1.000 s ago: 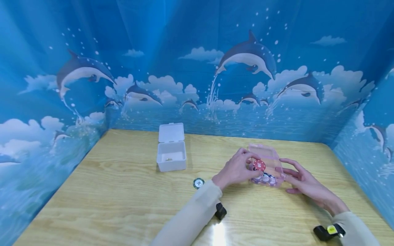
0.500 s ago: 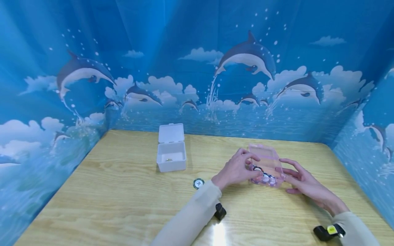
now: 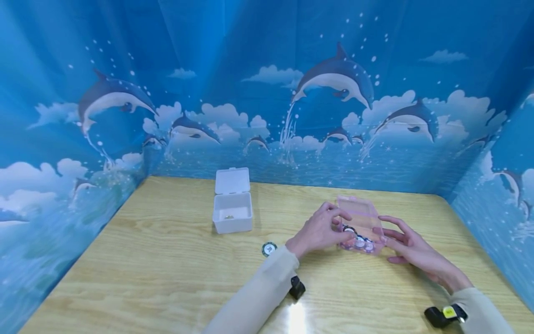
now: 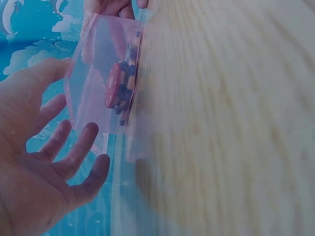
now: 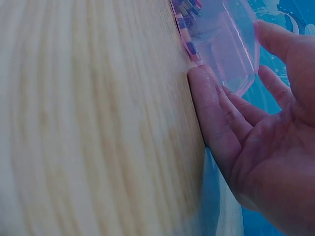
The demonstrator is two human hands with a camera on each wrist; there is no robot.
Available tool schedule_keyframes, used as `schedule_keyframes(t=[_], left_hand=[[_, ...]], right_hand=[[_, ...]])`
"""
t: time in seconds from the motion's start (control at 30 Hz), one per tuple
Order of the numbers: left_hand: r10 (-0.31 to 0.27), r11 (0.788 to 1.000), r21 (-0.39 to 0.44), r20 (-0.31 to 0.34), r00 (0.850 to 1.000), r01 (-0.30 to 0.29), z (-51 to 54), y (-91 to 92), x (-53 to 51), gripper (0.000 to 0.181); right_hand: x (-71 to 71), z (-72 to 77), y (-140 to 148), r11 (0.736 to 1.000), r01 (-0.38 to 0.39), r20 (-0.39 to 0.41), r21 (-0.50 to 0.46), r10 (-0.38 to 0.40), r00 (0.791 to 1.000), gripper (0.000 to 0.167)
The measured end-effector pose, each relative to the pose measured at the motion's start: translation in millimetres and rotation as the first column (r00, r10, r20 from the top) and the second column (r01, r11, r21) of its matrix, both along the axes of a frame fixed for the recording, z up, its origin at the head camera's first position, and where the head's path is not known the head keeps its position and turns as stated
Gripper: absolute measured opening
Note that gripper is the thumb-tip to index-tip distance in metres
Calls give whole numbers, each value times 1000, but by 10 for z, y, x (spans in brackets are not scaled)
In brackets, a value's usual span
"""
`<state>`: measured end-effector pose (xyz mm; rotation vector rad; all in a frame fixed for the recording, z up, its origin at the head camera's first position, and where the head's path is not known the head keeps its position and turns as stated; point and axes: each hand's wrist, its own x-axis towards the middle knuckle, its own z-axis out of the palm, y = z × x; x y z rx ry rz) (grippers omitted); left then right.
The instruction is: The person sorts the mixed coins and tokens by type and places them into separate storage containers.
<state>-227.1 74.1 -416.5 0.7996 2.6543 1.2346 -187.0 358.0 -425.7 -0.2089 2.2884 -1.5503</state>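
A translucent pink box (image 3: 360, 217) with its lid tipped back stands at the right of the table, with several poker chips (image 3: 364, 244) inside. A red poker chip (image 4: 112, 86) lies on top of the others in the left wrist view. My left hand (image 3: 320, 230) is at the box's left side, its thumb by the near rim and its other fingers spread apart, holding nothing. At the box's right side, my right hand (image 3: 417, 248) rests its nearly straight fingers and thumb against the wall. Its fingertips (image 5: 199, 73) touch the box low down, near the table.
A white box (image 3: 232, 218) with a raised lid stands left of centre, a small gold-coloured item (image 3: 228, 216) inside. Between the boxes a green-edged poker chip (image 3: 269, 249) lies flat on the wooden table (image 3: 167, 260). A dolphin-printed curtain (image 3: 267, 93) borders the back and sides.
The red poker chip, held upright by my left fingers one second ago, has dropped into the pink box. Both hands have barely moved, and the boxes stay put.
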Motion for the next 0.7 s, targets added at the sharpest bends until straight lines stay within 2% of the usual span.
schedule_keyframes(t=[0.43, 0.7], left_hand=[[-35, 998, -55, -8, 999, 35, 46, -75, 17, 45], [-87, 994, -71, -31, 996, 85, 68, -163, 34, 47]], right_hand=[[4, 6, -19, 1000, 6, 1, 5, -6, 1000, 65], [6, 8, -24, 1000, 9, 7, 2, -9, 1000, 66]])
